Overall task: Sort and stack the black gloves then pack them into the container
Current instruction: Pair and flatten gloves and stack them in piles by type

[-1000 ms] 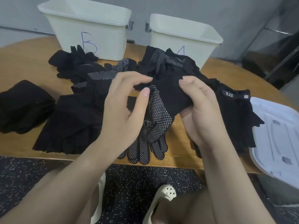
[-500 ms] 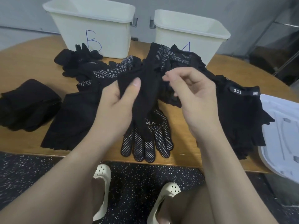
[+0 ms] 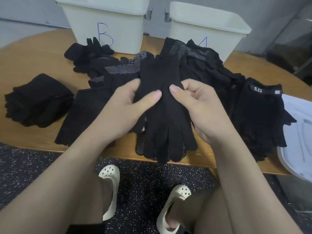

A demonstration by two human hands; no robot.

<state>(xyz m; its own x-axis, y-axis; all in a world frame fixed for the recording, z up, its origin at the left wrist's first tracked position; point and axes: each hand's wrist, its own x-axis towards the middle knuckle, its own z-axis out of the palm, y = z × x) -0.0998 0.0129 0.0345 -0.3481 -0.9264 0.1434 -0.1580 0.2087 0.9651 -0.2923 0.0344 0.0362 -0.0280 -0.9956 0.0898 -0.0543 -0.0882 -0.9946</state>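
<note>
While it is held at the centre of the frame, the plain black glove [image 3: 162,115] runs lengthwise from cuff at the top to fingertips hanging past the table [image 3: 33,53] edge at the bottom. It is pinched at mid-length from both sides — the left hand [image 3: 128,105] and right hand [image 3: 200,107] equally near, thumbs clamped on top, fingers curled beneath. A dotted glove [image 3: 141,147] lies directly underneath; bins B [image 3: 108,24] and A [image 3: 207,26] stand at the upper frame.
</note>
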